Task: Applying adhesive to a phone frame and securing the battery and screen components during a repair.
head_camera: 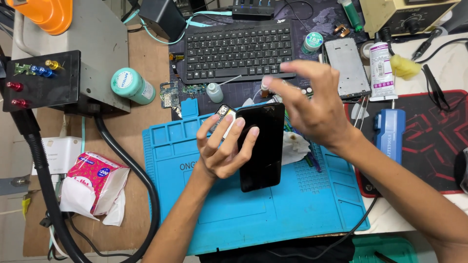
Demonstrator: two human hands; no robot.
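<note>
Here, the left hand (222, 148) pinches a black phone (262, 146) upright over the blue mat's (312, 204) upper edge, exposing its face; the blurred right hand (312, 104) hovers, fingers spread.

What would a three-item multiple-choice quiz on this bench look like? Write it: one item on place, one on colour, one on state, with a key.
1. Where does the black keyboard lie?
A. On the floor
B. At the far side of the bench, beyond the blue work mat
C. On top of the tissue pack

2. What colour is the round-lidded bottle lying left of the keyboard?
A. Teal
B. Red
C. Black

3. How is the black smartphone held?
A. Lying untouched on the mat
B. Gripped by both hands
C. Held in the left hand only

Key:
1. B, it lies above the mat's far edge in the head view.
2. A, lid and body are teal-green.
3. C, the left fingers wrap its edge, while the right hand is blurred and apart from it.
</note>
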